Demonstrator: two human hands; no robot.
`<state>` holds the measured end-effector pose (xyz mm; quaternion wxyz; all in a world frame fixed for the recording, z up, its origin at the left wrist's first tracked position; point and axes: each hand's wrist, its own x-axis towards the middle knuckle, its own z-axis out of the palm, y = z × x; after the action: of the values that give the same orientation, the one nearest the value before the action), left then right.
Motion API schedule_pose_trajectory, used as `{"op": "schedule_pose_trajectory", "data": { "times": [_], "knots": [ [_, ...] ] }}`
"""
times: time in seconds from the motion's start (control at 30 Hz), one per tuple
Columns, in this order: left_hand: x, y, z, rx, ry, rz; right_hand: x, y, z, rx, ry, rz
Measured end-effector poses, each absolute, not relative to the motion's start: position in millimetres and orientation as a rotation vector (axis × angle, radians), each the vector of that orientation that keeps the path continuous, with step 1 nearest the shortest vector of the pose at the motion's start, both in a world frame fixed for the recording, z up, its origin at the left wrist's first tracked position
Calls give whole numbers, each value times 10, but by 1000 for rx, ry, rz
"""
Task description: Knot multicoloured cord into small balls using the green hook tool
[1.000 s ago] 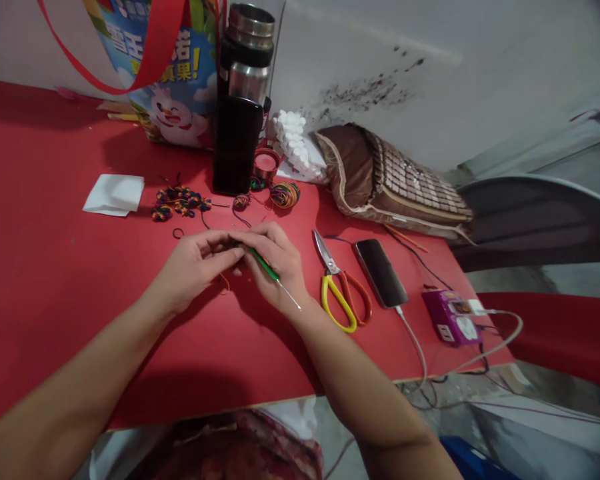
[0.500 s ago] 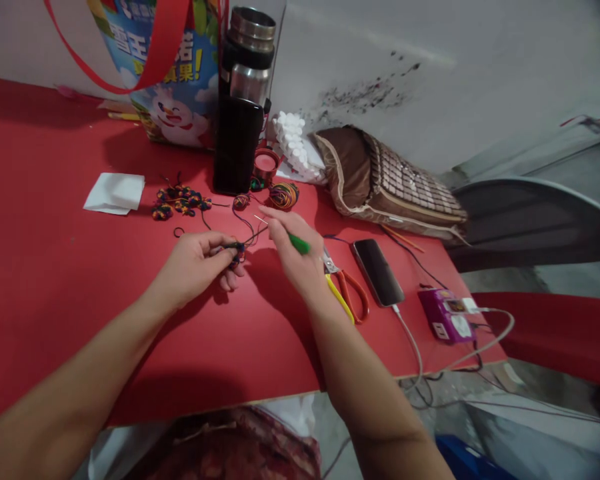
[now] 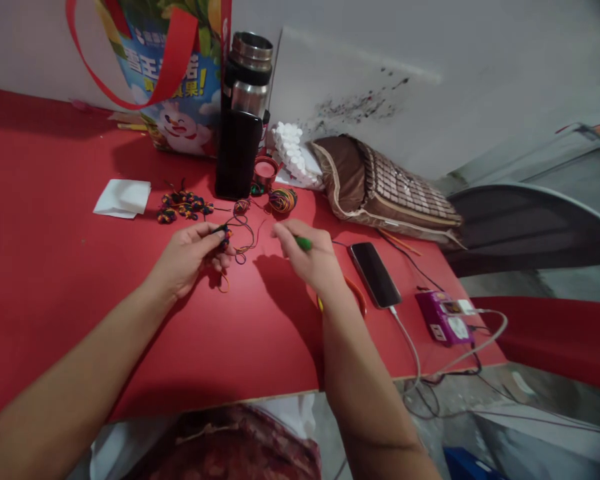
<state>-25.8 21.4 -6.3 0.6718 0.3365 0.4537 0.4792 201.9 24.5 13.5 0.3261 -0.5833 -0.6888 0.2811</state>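
Note:
Between the thumb and fingers of my left hand (image 3: 193,257) is a small dark multicoloured crochet piece (image 3: 224,235). Loose yarn (image 3: 250,243) trails from it over the red table toward a small yarn ball (image 3: 241,207). A larger multicoloured yarn ball (image 3: 283,199) lies just behind. My right hand (image 3: 307,250) is closed around a crochet hook (image 3: 303,243) with a green handle, apart from the piece; the hook's tip is blurred. Several finished-looking crochet bits (image 3: 185,205) lie in a cluster beyond my left hand. Pliers-like cutters (image 3: 356,297) are partly hidden under my right forearm.
A black phone (image 3: 239,155) leans upright on a steel flask (image 3: 251,67) beside a printed bag (image 3: 180,100). Folded white paper (image 3: 123,198) lies left. On the right are a charging phone (image 3: 375,274), a purple box (image 3: 444,317) with cables and a brown cushion (image 3: 390,190).
My right hand has moved right, away from the crochet piece, with the hook, and now covers more of the cutters. My left hand has shifted left and up with the piece.

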Motion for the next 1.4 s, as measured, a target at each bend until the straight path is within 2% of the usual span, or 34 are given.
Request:
{"op": "schedule_pose_trajectory", "data": {
  "times": [0.1,0.17,0.3,0.4,0.5,0.6,0.67,0.73,0.87,1.03,1.4],
  "knots": [
    [-306,256,-77,659,991,1023,2059,218,231,-1934,-2297,286],
    [-335,270,-68,624,926,982,2092,207,270,-2101,-2496,140],
    [-381,252,-29,622,676,857,2171,171,271,-2136,-2716,136],
    [-407,222,-6,604,530,726,2164,134,274,-2053,-2549,187],
    [-425,200,-14,604,475,613,2022,132,281,-1610,-2171,501],
    [-427,184,-48,624,469,534,1795,159,217,-1110,-1814,1203],
    [-416,170,-72,624,468,486,1667,167,126,-984,-1596,1624],
    [-394,152,-88,632,491,453,1595,159,24,-938,-1359,1793],
    [-335,130,-108,731,667,450,1603,149,-99,-901,-1013,1870],
    [-324,164,-104,745,874,800,1673,200,-94,-959,-627,2014],
    [-350,188,-65,633,855,819,1593,163,-166,-918,-590,2045]
  ]
}}
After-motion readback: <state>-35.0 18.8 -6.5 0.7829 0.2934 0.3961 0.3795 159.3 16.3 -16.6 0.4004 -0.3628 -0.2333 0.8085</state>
